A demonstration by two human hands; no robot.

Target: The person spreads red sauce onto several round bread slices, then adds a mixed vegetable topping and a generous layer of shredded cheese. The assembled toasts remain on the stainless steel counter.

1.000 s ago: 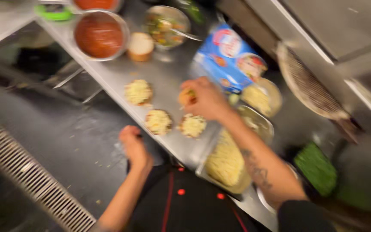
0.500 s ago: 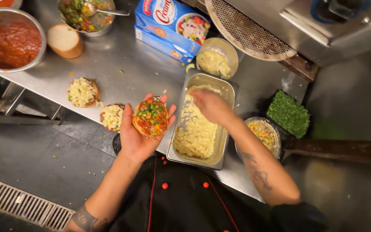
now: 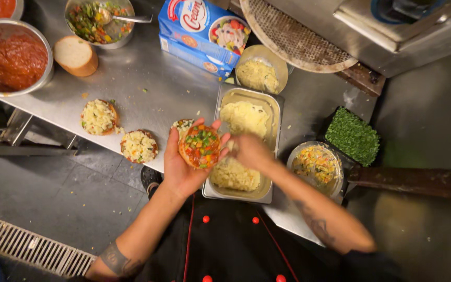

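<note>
In the head view, a round bread slice topped with red sauce and diced vegetables (image 3: 200, 146) is cradled at the centre of the frame on the open, upturned left hand (image 3: 184, 164), fingers curled loosely about its rim. Just to its right, the right hand (image 3: 251, 152) is seen blurred above the rectangular steel pan of grated cheese (image 3: 244, 142); whether cheese is pinched in it cannot be told. The right hand is nearer the pan, and the slice lies immediately to its left. Two cheese-covered slices (image 3: 99, 116) are set on the counter (image 3: 147, 78) at centre left. Compared with half a second ago, the right hand is drawn from the pan's upper part towards the slice.
</note>
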